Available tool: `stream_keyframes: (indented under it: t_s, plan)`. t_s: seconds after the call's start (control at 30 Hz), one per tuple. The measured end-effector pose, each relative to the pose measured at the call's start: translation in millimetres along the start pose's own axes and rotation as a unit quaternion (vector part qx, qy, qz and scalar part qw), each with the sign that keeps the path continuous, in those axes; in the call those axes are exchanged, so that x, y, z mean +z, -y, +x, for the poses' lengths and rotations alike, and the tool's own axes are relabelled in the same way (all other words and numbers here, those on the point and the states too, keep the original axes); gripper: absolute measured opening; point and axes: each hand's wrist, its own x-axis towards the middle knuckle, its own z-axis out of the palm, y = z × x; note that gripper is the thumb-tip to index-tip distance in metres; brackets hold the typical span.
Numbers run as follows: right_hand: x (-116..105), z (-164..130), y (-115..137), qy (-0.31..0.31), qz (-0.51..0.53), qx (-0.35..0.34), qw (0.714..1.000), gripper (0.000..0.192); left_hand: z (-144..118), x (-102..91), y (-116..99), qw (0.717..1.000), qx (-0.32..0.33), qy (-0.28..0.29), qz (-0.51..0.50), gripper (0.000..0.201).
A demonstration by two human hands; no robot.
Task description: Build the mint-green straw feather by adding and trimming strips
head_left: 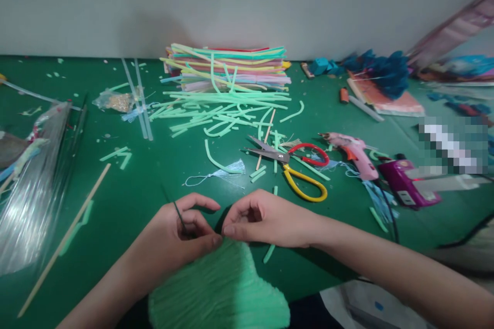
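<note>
A mint-green ribbed, fuzzy piece (219, 288), which looks built of pipe cleaners laid side by side, hangs at the bottom edge, partly out of view. My left hand (185, 231) pinches its top corner between thumb and finger. A thin dark strand (178, 211) passes between the fingers of that hand and sticks up. Close beside it, my right hand (257, 221) is closed on the same top corner, thumb against fingertips. Whatever lies between the fingertips is too small to make out. Scissors (285, 157) with one red and one yellow handle lie open beyond my right hand.
Cut green pipe cleaners (227, 108) lie before a multicoloured bundle (231, 69) by the wall. To the right are a pink glue gun (353, 151) and a purple device (405, 182). A wooden stick (65, 239) and plastic sleeves (34, 205) lie left; a blue tassel (222, 174) is mid-table.
</note>
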Motion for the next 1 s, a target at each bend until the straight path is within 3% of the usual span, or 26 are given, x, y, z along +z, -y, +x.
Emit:
stream_keyframes:
  t_s: [0.2,0.4,0.6,0.87,1.0]
  plan:
    - [-5,0,5,0.033,-0.067,-0.007,0.997,0.023,1,1.5,-1,1.0,-0.008,-0.002,0.007,0.041]
    - [2,-4,15,0.0,-0.185,-0.02,0.983,0.015,0,1.4,-1,1.0,-0.016,0.0,0.012,0.037]
    - [-1,-5,17,0.026,-0.207,-0.012,0.978,0.016,0,2.5,-1,1.0,-0.012,0.003,0.012,0.034]
    - [7,-7,20,-0.002,-0.242,0.001,0.97,0.016,0,3.8,-2,1.0,-0.015,0.005,0.003,0.03]
    - [13,-8,14,-0.029,-0.277,-0.039,0.96,0.017,-1,3.8,-3,1.0,-0.019,-0.001,-0.001,0.031]
